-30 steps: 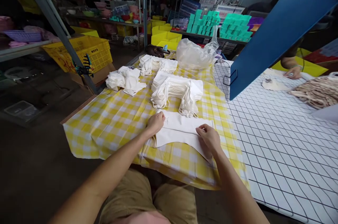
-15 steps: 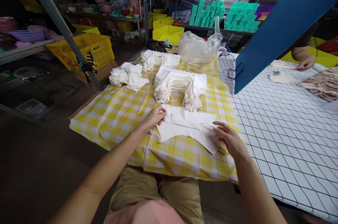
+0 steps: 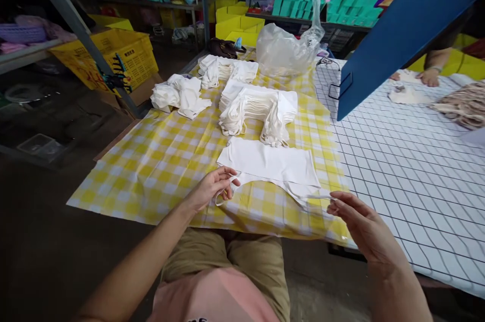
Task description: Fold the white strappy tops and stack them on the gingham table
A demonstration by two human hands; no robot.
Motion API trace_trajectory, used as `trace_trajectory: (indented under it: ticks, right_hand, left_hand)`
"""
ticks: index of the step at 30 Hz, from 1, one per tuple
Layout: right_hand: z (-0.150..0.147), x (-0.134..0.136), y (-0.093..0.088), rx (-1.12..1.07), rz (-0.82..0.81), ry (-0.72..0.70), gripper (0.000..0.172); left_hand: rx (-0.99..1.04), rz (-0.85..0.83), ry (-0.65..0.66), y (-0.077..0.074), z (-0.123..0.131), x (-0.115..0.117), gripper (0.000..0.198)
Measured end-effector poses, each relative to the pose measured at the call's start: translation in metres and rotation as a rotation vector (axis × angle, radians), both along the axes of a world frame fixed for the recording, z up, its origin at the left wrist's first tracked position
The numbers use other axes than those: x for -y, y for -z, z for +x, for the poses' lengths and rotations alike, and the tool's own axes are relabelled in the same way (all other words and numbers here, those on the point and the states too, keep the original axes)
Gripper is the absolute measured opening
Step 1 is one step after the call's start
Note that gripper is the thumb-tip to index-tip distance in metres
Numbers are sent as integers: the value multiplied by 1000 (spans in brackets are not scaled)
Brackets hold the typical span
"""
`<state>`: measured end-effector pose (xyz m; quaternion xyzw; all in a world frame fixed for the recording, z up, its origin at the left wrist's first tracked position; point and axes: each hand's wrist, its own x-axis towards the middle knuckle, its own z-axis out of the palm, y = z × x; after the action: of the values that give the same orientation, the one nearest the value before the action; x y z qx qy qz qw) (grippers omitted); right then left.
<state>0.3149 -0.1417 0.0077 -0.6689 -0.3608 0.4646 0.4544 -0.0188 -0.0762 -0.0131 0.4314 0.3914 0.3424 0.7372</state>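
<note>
I have the flat white cloth bag (image 3: 271,163) by its straps: left hand (image 3: 212,188) pinching one, right hand (image 3: 358,223) open at the other; folding them in looks next.

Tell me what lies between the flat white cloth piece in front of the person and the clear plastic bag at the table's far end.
In the head view, a stack of folded white cloth pieces sits between the flat white piece and the plastic bag, on the yellow checked tablecloth.

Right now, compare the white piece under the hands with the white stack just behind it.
The single white piece lies flat and spread out, one layer; the folded stack is many pieces piled up, loops hanging at its front. The left hand pinches the single piece's strap and the right hand is at its other strap; nothing touches the stack. Both are white fabric on the yellow checked cloth.
</note>
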Motion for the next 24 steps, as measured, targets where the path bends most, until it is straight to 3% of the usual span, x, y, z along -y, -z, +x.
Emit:
trace_trajectory:
  ticks: [8,16,24]
  right_hand:
    - [-20,22,-6,-22,20,19,37]
    - [-20,43,-1,67,-88,-215,36]
    - [-15,55,7,70,-96,-235,36]
  left_hand:
    - [-109,113,56,3,2,8,35]
    - [-125,99,83,2,-2,16,28]
    - [-181,109,97,-5,-3,23,27]
